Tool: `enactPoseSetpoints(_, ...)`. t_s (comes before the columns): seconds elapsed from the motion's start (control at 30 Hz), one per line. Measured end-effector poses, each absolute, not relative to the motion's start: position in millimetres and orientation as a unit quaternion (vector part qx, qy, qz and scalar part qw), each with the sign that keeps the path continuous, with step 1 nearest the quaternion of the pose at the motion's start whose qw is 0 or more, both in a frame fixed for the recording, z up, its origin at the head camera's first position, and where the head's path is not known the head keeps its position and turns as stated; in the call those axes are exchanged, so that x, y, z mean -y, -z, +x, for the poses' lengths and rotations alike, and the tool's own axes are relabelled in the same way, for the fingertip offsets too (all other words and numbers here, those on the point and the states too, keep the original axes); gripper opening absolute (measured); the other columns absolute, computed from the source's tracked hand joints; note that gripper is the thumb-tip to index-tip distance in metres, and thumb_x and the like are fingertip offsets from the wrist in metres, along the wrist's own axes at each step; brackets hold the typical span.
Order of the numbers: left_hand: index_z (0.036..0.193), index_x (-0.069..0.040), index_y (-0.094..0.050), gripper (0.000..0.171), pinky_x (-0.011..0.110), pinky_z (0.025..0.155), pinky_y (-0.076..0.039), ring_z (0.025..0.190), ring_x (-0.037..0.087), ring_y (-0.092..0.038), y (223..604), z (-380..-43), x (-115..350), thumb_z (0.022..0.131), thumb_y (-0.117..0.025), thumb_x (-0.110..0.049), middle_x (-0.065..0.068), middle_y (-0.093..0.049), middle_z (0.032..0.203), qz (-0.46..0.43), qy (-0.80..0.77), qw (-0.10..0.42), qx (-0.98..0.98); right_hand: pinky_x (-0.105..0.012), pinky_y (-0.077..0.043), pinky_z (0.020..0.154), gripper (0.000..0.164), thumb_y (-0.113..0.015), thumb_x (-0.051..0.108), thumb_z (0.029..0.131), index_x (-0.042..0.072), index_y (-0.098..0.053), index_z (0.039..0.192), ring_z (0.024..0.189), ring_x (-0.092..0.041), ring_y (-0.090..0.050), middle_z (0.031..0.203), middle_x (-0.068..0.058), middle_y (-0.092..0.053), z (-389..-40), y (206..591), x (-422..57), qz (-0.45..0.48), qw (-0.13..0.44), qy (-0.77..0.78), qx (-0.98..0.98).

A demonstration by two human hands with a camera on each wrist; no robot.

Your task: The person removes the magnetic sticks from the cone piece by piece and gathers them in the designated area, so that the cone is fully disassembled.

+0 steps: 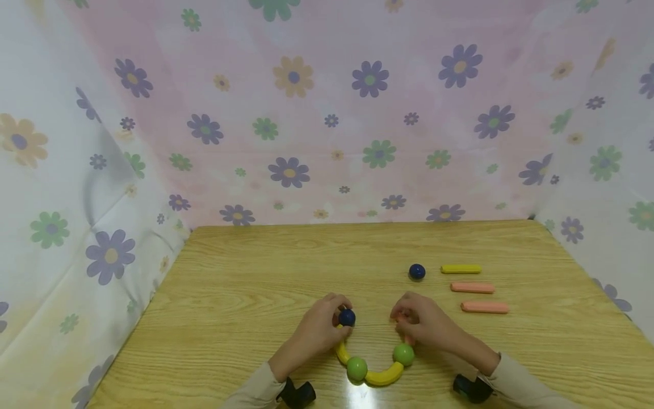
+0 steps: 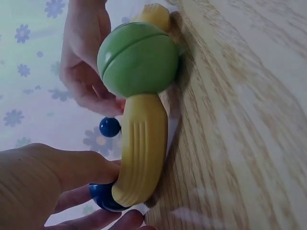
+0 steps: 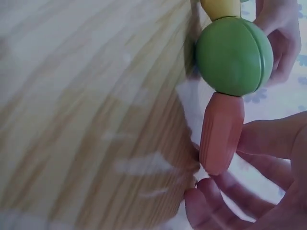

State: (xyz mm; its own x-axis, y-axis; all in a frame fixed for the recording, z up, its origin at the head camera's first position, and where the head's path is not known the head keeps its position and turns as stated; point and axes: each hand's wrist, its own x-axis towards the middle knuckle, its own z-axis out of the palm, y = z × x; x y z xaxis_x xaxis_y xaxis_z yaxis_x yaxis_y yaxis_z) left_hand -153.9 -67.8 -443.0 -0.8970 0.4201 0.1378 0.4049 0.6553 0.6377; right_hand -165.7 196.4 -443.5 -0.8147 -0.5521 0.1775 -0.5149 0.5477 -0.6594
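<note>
A chain of toy pieces lies on the table in a U shape. At its left end is a dark blue ball (image 1: 347,317), held between the thumb and fingers of my left hand (image 1: 322,324). From there run a curved yellow piece (image 2: 141,148), a green ball (image 1: 357,368), another curved yellow piece (image 1: 385,376) and a second green ball (image 3: 234,56). A short coral-coloured rod (image 3: 222,134) joins that second ball at the right end. My right hand (image 1: 426,322) holds this rod, with the thumb on its side; its far end is partly hidden in the head view.
Behind the right hand lie a loose dark blue ball (image 1: 416,272), a straight yellow rod (image 1: 461,269) and two coral rods (image 1: 472,288), all on the wooden table (image 1: 245,272). Flower-printed cloth (image 1: 327,113) stands around the back and sides.
</note>
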Motion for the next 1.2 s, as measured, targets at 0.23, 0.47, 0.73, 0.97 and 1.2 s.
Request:
enactPoseSetpoints(0.23, 0.106, -0.014, -0.063, 0.031, 0.020, 0.058, -0.042, 0.069, 0.007, -0.050, 442, -153, 74, 0.079, -0.076, -0.019, -0.002, -0.058, 0.102, 0.203, -0.339, 0.014, -0.918, -0.033, -0.050, 0.068, 0.019, -0.064, 0.002, 0.087, 0.020, -0.070, 0.087, 0.086, -0.018, -0.059, 0.098, -0.001, -0.064, -160, 441, -221, -0.371, -0.008, 0.332, -0.867)
enactPoseSetpoints(0.47, 0.109, -0.014, -0.062, 0.031, 0.024, 0.060, -0.046, 0.077, 0.012, -0.054, 442, -151, 77, 0.081, -0.074, -0.022, 0.001, -0.057, 0.106, 0.202, -0.307, -0.017, -0.930, -0.040, -0.050, 0.077, 0.037, -0.066, -0.008, 0.075, 0.026, -0.069, 0.091, 0.095, -0.021, -0.060, 0.108, -0.001, -0.065, -150, 438, -237, -0.420, -0.031, 0.266, -0.867)
enactPoseSetpoints(0.73, 0.109, -0.014, -0.064, 0.031, 0.029, 0.082, -0.048, 0.103, 0.016, -0.052, 429, -117, 49, 0.080, -0.075, -0.018, 0.001, -0.056, 0.113, 0.317, -0.234, -0.105, -0.913, -0.036, -0.050, 0.080, 0.026, -0.080, 0.017, 0.075, 0.032, -0.066, 0.091, 0.101, -0.015, -0.055, 0.112, 0.007, -0.061, -137, 442, -240, -0.453, -0.064, 0.261, -0.850)
enactPoseSetpoints(0.97, 0.115, -0.020, -0.062, 0.029, 0.014, 0.079, -0.043, 0.099, 0.003, -0.051, 423, -101, 27, 0.087, -0.068, -0.022, -0.008, -0.055, 0.113, 0.421, -0.213, -0.018, -0.882, -0.028, -0.048, 0.079, 0.023, -0.080, 0.018, 0.076, 0.028, -0.064, 0.089, 0.096, -0.010, -0.053, 0.101, 0.012, -0.058, -135, 447, -228, -0.462, -0.100, 0.293, -0.831)
enactPoseSetpoints(1.2, 0.121, -0.020, -0.058, 0.031, 0.011, 0.075, -0.041, 0.092, -0.003, -0.049, 436, -109, 27, 0.090, -0.062, -0.015, -0.010, -0.054, 0.111, 0.428, -0.212, 0.014, -0.878, -0.021, -0.045, 0.067, 0.023, -0.080, 0.018, 0.076, 0.026, -0.062, 0.089, 0.083, -0.002, -0.048, 0.093, 0.015, -0.054, -131, 450, -218, -0.459, -0.101, 0.302, -0.830)
